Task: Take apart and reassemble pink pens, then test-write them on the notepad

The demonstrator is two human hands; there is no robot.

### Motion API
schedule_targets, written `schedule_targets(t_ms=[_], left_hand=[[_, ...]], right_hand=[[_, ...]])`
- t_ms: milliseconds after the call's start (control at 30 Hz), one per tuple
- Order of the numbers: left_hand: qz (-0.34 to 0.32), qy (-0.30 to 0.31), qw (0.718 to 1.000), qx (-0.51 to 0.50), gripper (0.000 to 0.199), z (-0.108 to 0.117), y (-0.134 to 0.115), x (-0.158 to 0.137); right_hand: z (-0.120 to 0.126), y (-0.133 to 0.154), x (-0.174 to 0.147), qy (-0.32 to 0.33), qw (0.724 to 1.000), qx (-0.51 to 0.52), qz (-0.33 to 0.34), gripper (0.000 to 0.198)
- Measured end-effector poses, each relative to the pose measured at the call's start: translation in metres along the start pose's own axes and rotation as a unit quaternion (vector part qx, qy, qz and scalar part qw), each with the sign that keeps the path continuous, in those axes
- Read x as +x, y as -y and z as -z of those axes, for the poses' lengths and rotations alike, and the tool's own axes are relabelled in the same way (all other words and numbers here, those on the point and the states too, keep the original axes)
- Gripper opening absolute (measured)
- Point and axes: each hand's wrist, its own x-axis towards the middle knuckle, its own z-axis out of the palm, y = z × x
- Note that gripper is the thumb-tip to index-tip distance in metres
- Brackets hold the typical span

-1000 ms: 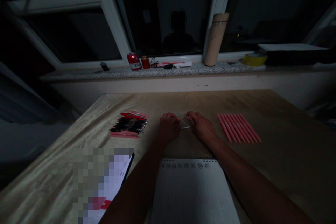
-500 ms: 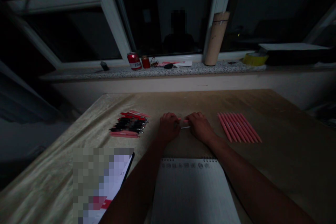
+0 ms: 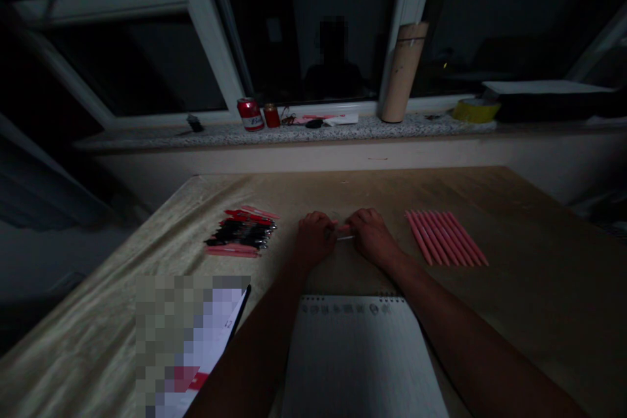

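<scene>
Above the spiral notebook (image 3: 362, 353), my left hand (image 3: 316, 235) and my right hand (image 3: 372, 232) face each other, fingers curled. Between them shows a pink pen (image 3: 343, 228), apparently in parts, with both hands closed on it; most of it is hidden by the fingers. Just below it is a thin whitish stick (image 3: 345, 238); I cannot tell whether it is held or lies on the cloth. To the right of my right hand, several pink pens (image 3: 445, 238) lie in a slanted row. Left of my left hand is a pile of black, red and pink pens (image 3: 242, 233).
A tablet or phone (image 3: 215, 333), partly blurred out, lies beside my left forearm. The cloth-covered table (image 3: 343, 183) ends below a stone sill (image 3: 196, 137) holding a red can (image 3: 250, 114), a small red jar (image 3: 271, 115), a cardboard tube (image 3: 405, 72) and yellow tape (image 3: 476, 110).
My right hand has shifted very slightly, and the gap between the pink parts looks smaller. My left hand and the pens on the table stay in place.
</scene>
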Motion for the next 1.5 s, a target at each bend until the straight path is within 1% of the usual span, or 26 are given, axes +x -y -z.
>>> schedule_targets(t_ms=[167, 333, 433, 600, 700, 867, 1000, 1167, 1333, 1500], left_hand=[[0.006, -0.004, 1.0, -0.003, 0.011, -0.0025, 0.0016, 0.001], [0.004, -0.008, 1.0, -0.004, 0.01, -0.0006, 0.0005, 0.0004], [-0.005, -0.008, 1.0, -0.007, 0.014, 0.0007, -0.0008, -0.0004], [-0.008, -0.008, 1.0, -0.016, 0.017, -0.0005, -0.0008, 0.0004], [-0.003, -0.008, 1.0, -0.015, 0.017, -0.0008, -0.0004, 0.0007], [-0.006, -0.005, 1.0, -0.011, 0.019, -0.0006, 0.0, 0.0005], [-0.007, -0.008, 1.0, -0.008, 0.017, -0.0008, -0.001, 0.0006], [-0.026, 0.005, 1.0, 0.013, 0.024, -0.0008, -0.0042, -0.0005], [-0.026, 0.019, 0.999, 0.029, 0.025, -0.0018, -0.0051, -0.0021], [-0.017, 0.008, 1.0, 0.004, 0.023, -0.0018, -0.0042, -0.0007]], right_hand=[[0.0057, 0.0007, -0.001, -0.023, 0.998, -0.014, -0.059, 0.026], [0.008, 0.0, -0.0022, -0.052, 0.994, -0.015, -0.09, 0.022], [0.006, -0.0009, -0.002, -0.05, 0.995, -0.008, -0.083, 0.021], [0.0016, -0.0017, 0.0002, -0.028, 0.999, 0.007, -0.015, 0.023], [0.0007, -0.0019, 0.0012, -0.016, 1.0, 0.0, -0.004, 0.023], [0.0029, -0.0018, 0.0008, -0.033, 0.999, 0.0, -0.012, 0.024], [0.0055, -0.0016, -0.0009, -0.058, 0.997, 0.001, -0.046, 0.025], [0.0042, -0.0034, -0.0018, -0.082, 0.993, 0.018, -0.079, 0.026], [0.0003, -0.0039, 0.0, -0.049, 0.995, 0.037, -0.076, 0.028], [-0.0008, -0.0038, -0.0005, -0.022, 0.995, 0.025, -0.092, 0.025]])
